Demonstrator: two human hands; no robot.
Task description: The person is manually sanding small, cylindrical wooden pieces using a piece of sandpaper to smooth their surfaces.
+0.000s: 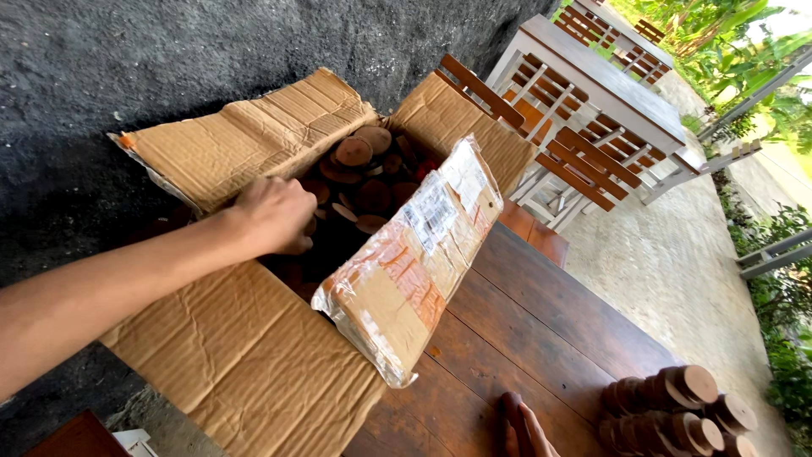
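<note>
Bare left forearm with no sleeve in view, bare hands, left hand [272, 214], right hand [526, 427] fingertips only

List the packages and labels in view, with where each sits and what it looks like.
Cardboard box: on the dark wooden table, brown, creased, flaps open, left hand reaching inside among round wood pieces.
Shipping label: on the taped right flap, white rectangle with dark print, under clear wrap.

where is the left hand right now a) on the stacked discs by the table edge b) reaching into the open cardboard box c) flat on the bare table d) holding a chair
b: the left hand reaches into the open cardboard box, its fingers down among the round wooden discs inside.
</note>
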